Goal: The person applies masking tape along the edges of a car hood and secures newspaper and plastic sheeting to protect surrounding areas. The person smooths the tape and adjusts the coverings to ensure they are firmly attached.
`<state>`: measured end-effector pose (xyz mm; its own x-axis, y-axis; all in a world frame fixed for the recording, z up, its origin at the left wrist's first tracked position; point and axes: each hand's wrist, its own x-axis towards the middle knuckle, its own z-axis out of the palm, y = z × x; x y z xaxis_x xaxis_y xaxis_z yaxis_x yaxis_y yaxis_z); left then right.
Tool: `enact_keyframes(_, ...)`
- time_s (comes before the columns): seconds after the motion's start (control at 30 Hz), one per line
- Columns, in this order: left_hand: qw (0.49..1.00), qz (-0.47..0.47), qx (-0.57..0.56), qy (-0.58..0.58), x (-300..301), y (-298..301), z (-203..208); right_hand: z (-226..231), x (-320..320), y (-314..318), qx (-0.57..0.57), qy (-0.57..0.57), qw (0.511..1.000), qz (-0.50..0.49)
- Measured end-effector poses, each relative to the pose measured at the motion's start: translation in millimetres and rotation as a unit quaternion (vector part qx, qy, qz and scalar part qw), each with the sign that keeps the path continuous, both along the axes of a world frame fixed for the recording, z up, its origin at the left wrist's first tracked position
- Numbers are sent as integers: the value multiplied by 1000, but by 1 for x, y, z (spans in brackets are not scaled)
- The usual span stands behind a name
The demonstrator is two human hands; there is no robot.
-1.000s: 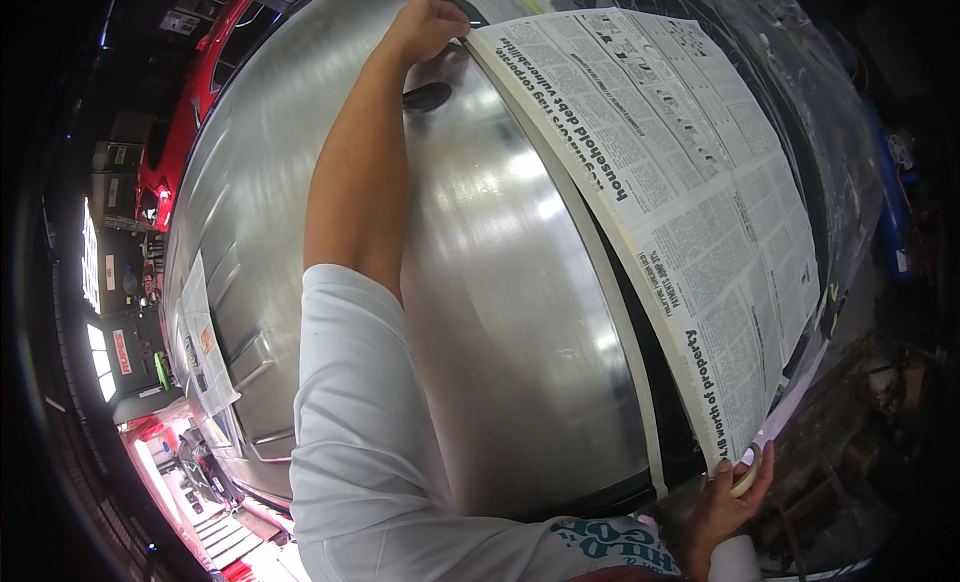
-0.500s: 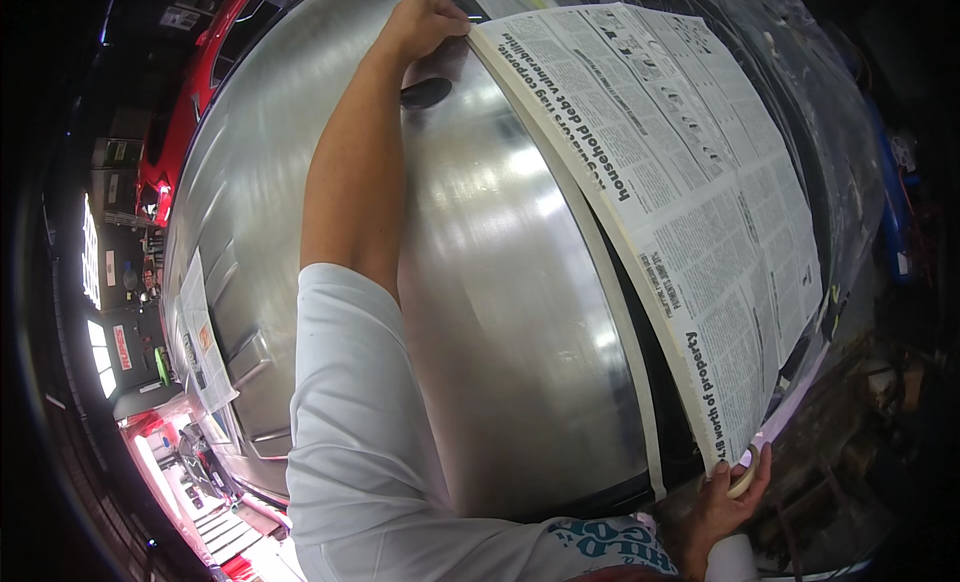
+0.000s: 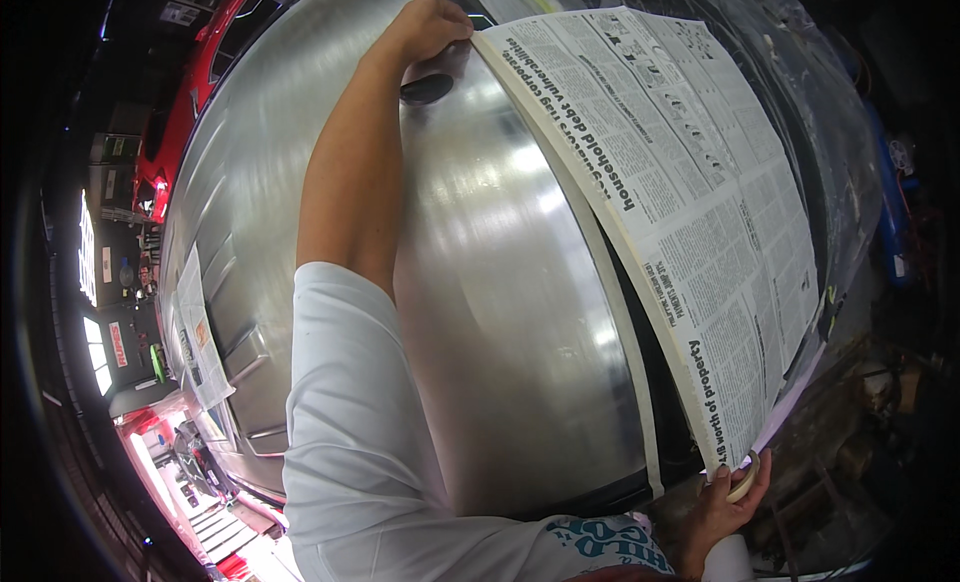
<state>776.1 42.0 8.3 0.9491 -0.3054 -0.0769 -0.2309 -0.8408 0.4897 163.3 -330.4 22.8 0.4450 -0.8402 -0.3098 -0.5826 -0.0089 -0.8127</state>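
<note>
A newspaper sheet is stretched at the right of a bare silvery metal car panel. Cream masking tape runs along the sheet's left edge. At the far end my left hand is closed, pinching the taped corner. My right hand grips the near corner and a roll of masking tape together. Between the near part of the sheet and the panel, a dark strip shows, with another strip of tape along the panel's edge.
Clear plastic sheeting covers the area beyond the newspaper. A smaller piece of newspaper lies on the panel's left side. A red car stands at the upper left. Something blue is at the right.
Both hands keep their hold on the newspaper's corners. The sheet has shifted very slightly downward in view, and its far part lies a little differently.
</note>
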Motion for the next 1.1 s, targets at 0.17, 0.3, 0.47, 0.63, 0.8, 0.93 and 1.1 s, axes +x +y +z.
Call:
enact_keyframes(0.17,999,-15,19,-34,-6,-3,-4,9,4,6,4,22,1000,-5)
enact_keyframes(0.3,999,-3,12,-39,-9,-5,-4,0,-3,2,-7,16,1000,4)
enact_keyframes(0.47,999,-1,21,-37,-8,-6,-5,9,0,5,6,30,1000,4)
enact_keyframes(0.63,999,-7,20,-48,-7,-5,-7,10,0,6,9,20,1000,1)
enact_keyframes(0.8,999,-2,25,-47,-10,-7,-6,7,-2,5,0,25,1000,-2)
enact_keyframes(0.93,998,2,25,-53,-11,-8,-5,8,0,7,4,20,1000,-6)
enact_keyframes(1.1,998,-1,29,-54,-13,-10,-3,3,-3,5,4,7,1000,-11)
